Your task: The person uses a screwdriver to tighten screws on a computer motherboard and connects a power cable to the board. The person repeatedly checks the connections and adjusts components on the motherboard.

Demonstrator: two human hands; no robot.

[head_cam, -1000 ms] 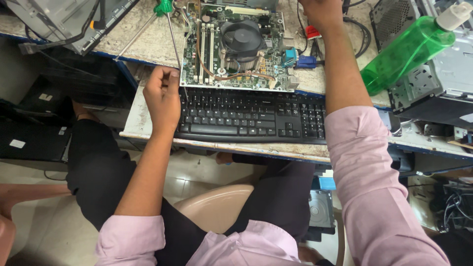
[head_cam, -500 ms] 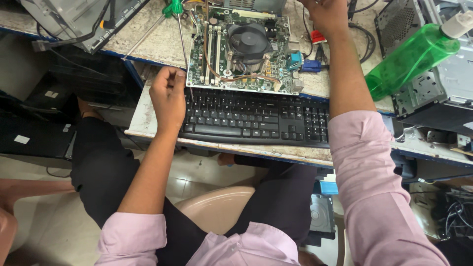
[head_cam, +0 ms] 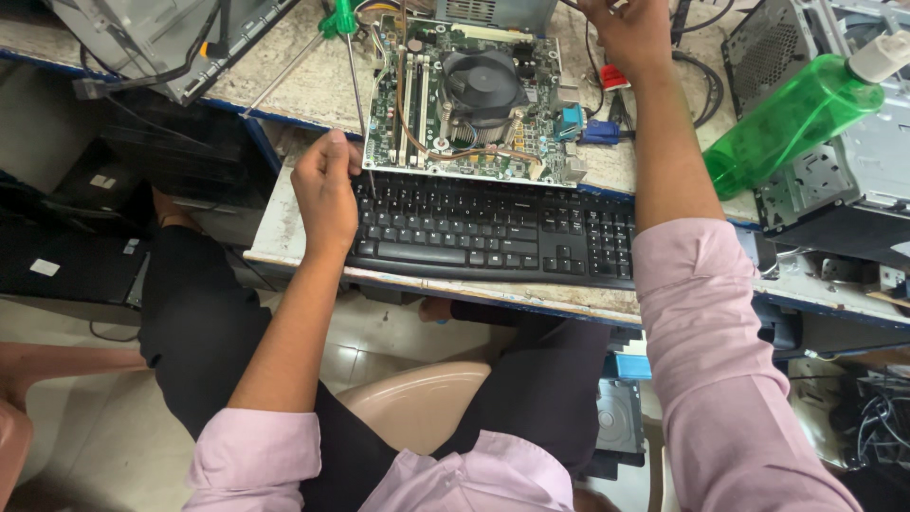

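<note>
- Far left of the keyboard (head_cam: 493, 230), a dark case sits low under the bench with a small white rectangular label (head_cam: 44, 267) on its top.
- Up and left of the keyboard, a grey computer chassis (head_cam: 156, 38) lies tilted on the worn bench top (head_cam: 303, 85), black cables draped over it.
- The left hand (head_cam: 325, 190) rests at the keyboard's left end, fingers curled together, pinching the thin metal shaft of a green-handled screwdriver (head_cam: 353, 66); the handle points away from the keyboard.
- Directly behind the keyboard, touching its far edge, lies the green motherboard (head_cam: 469, 95) with a round black fan in the middle.
- The right hand (head_cam: 630, 33) is beyond the motherboard's right corner, closed over cables; what it grips I cannot tell. A small red tag (head_cam: 613, 76) lies just beside it.
- Right of the keyboard, a green translucent bottle (head_cam: 791, 118) with a white cap lies tilted against an open metal chassis (head_cam: 853, 180); its contents cannot be made out.
</note>
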